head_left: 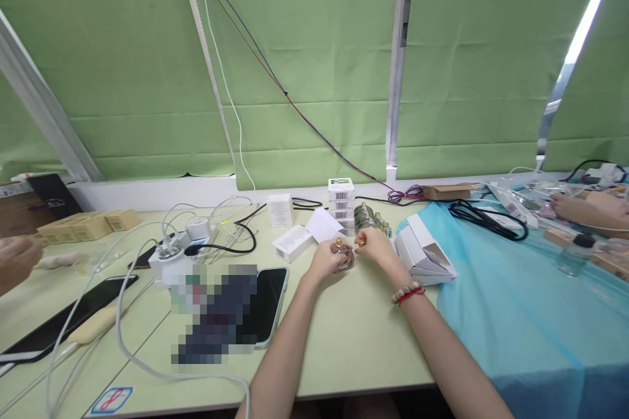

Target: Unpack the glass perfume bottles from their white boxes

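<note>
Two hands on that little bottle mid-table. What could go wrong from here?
1. The left hand holds a small glass bottle above the table while the right hand pinches a small gold cap beside it; a slip might drop either.
2. More small bottles stand just behind the hands; a knuckle could topple them.
3. A phone lies near the left forearm, so any spill may reach it.

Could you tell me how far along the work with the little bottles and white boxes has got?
Four sealed white boxes are stacked by the wall, which looks like finished packing. In hand: the left hand holds a small glass bottle while the right hand pinches a gold cap beside it. Left: the small bottles waiting behind, and the open white boxes at the blue cloth's edge.
</note>
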`<state>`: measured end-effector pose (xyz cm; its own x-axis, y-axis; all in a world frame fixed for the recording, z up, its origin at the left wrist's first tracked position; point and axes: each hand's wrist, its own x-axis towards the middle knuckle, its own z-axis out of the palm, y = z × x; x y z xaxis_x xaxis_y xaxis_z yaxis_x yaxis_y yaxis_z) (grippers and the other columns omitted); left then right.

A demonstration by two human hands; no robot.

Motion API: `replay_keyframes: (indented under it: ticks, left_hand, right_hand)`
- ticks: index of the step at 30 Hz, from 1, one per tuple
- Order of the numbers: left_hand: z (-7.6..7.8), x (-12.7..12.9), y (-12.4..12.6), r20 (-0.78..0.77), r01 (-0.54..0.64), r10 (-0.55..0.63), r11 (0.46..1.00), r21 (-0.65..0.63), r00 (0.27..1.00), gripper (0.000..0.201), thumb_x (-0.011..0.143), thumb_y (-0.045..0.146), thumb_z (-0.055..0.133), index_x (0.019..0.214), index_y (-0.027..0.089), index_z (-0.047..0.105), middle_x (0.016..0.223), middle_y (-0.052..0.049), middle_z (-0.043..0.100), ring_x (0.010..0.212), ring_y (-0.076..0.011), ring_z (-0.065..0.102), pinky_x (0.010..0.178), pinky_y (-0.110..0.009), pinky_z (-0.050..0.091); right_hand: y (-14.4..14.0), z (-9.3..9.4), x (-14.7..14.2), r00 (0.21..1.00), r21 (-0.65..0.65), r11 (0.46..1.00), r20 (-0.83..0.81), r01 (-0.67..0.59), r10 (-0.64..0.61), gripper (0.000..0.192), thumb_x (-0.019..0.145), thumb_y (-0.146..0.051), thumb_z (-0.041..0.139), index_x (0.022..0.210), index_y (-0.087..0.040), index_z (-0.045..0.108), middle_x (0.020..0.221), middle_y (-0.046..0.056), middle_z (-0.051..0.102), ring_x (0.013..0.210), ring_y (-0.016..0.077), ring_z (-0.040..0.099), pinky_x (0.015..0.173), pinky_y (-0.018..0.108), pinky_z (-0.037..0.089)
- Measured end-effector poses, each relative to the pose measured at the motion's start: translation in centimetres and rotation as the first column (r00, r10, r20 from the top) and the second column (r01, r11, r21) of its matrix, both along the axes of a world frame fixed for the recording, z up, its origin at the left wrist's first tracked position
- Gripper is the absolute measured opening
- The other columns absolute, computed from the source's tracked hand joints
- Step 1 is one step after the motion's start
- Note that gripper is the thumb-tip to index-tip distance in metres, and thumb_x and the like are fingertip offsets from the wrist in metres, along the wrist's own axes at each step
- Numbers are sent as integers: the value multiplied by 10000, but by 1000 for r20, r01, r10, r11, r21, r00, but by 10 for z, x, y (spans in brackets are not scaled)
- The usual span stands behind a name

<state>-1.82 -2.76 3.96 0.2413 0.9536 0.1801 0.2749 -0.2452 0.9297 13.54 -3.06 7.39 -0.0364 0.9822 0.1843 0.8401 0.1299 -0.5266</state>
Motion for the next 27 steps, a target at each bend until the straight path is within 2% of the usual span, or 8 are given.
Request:
replay_keyframes:
  ticks: [3, 6, 9, 12, 16, 19, 23, 27]
  left_hand:
    - [5, -3, -1, 20, 118, -117, 992, -37, 993, 249, 592, 234, 613, 822, 145, 584, 649, 6, 574, 523, -91, 502, 479, -206, 369]
    - [7, -3, -3, 13, 129, -129, 990, -62, 992, 260, 661, 383, 638, 724, 164, 513, 583, 24, 525, 467, -70, 458, 447, -196, 330]
    - [6, -1, -4, 1, 130, -130, 990, -57, 992, 363, 685, 492, 626, 664, 175, 449, 539, 32, 497, 432, -62, 426, 430, -197, 299]
    - [5, -1, -4, -31, 161, -162, 986, -36, 986, 420, 703, 554, 592, 622, 161, 469, 544, 14, 504, 457, -67, 433, 450, -207, 314]
    - [4, 0, -4, -56, 209, -210, 978, -24, 976, 483, 737, 592, 534, 573, 138, 507, 527, 7, 480, 469, -64, 415, 479, -215, 323]
    - [5, 2, -6, -27, 234, -236, 971, -46, 972, 492, 728, 603, 538, 566, 140, 501, 520, 13, 464, 449, -60, 395, 461, -216, 306]
    - [7, 3, -8, -13, 249, -250, 967, -56, 968, 500, 725, 613, 533, 546, 149, 479, 494, 21, 434, 429, -61, 380, 443, -218, 286]
    - [6, 2, -6, -45, 209, -211, 977, -37, 976, 493, 712, 596, 556, 521, 155, 450, 486, 23, 433, 454, -63, 382, 465, -217, 288]
  right_hand:
    - [-3, -3, -2, 999, -110, 994, 38, 13, -9, 246, 592, -81, 652, 827, -153, 675, 832, 54, 671, 717, 137, 603, 561, 202, 359]
    - [-6, -5, -7, 997, -171, 984, 69, 39, -28, 278, 592, -58, 637, 855, -139, 675, 850, 78, 673, 717, 148, 619, 545, 204, 368]
    - [-7, -3, -8, 993, -118, 990, 98, 72, -60, 304, 636, -66, 632, 928, -139, 672, 940, 101, 674, 846, 177, 632, 619, 214, 405]
    - [-8, 3, -6, 986, -99, 989, 137, 106, -92, 307, 686, -60, 603, 969, -154, 674, 1004, 108, 673, 929, 199, 630, 695, 234, 431]
    - [-10, 12, 0, 964, -144, 972, 220, 185, -151, 251, 754, -61, 532, 914, -152, 703, 997, 142, 679, 937, 227, 639, 731, 271, 462]
    - [-11, 13, 1, 947, -148, 961, 260, 233, -190, 283, 795, -54, 475, 955, -130, 696, 1022, 169, 667, 959, 237, 636, 747, 280, 476]
    - [-15, 12, -9, 922, -82, 960, 309, 269, -232, 340, 827, -25, 398, 1048, -68, 653, 1043, 224, 635, 962, 247, 636, 744, 285, 488]
    - [-22, 13, -24, 922, -42, 969, 321, 242, -216, 315, 821, -38, 433, 1053, -69, 644, 1143, 237, 576, 941, 251, 642, 726, 290, 496]
